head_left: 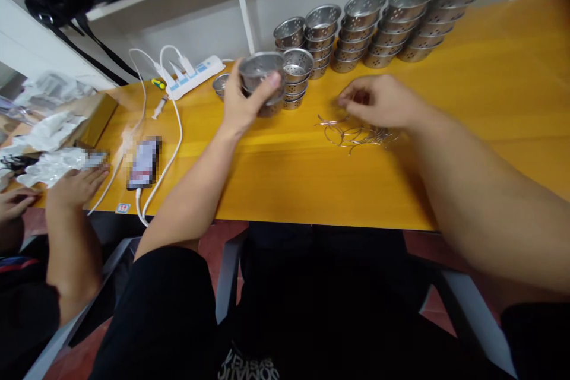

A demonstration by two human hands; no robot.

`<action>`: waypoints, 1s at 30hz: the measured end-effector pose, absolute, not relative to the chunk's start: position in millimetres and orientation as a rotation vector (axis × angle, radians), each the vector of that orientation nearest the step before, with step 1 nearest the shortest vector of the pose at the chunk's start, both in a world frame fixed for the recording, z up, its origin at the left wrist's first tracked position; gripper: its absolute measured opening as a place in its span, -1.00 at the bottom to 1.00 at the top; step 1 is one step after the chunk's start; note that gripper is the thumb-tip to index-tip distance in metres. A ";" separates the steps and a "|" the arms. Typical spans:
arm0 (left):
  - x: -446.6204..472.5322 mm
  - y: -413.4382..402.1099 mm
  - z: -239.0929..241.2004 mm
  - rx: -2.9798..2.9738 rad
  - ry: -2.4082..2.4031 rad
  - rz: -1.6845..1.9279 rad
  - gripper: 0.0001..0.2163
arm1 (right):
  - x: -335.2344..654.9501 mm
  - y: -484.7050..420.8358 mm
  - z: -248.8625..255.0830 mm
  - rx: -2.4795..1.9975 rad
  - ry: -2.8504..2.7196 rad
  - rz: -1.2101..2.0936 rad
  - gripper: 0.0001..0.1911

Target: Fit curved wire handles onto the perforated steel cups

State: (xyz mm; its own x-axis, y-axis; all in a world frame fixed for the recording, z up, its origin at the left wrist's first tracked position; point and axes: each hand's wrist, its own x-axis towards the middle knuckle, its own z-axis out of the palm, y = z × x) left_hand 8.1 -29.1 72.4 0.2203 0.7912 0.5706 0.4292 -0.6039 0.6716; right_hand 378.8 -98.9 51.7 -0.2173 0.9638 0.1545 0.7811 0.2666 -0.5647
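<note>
My left hand [244, 104] is closed round a small perforated metal cup [262, 74], held tilted above the yellow table [467, 107]. My right hand [378, 101] reaches down onto a loose pile of thin wire handles [354, 133], fingers curled and pinching at the wires; what it grips is too small to make out. Just behind the held cup stands a short stack of the same cups [296, 77].
Several taller stacks of metal cups [392, 24] line the table's back edge. A white power strip [191, 76] with cables and a phone [143, 161] lie at the left. Another person's hands [75, 184] rest beside white plastic bags [48, 148] at the far left.
</note>
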 end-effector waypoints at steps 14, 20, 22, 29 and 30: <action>45.6 -39.9 -15.8 1.916 0.653 1.047 0.05 | 372.8 -95.7 55.1 -1.722 -2.456 0.566 -0.85; 49.3 -42.0 -18.8 1.890 0.598 1.040 0.08 | 356.3 -113.4 75.3 -1.890 -2.606 0.568 -0.80; 50.7 -40.2 -20.6 1.911 0.598 1.072 0.09 | 351.1 -117.1 78.8 -1.924 -2.643 0.535 -0.81; 49.4 -37.8 -26.2 1.977 0.597 1.054 0.10 | 338.0 -125.3 84.0 -1.971 -2.714 0.454 -0.73; 48.7 -37.4 -26.7 1.980 0.580 1.057 0.09 | 337.4 -125.5 84.1 -1.975 -2.719 0.445 -0.73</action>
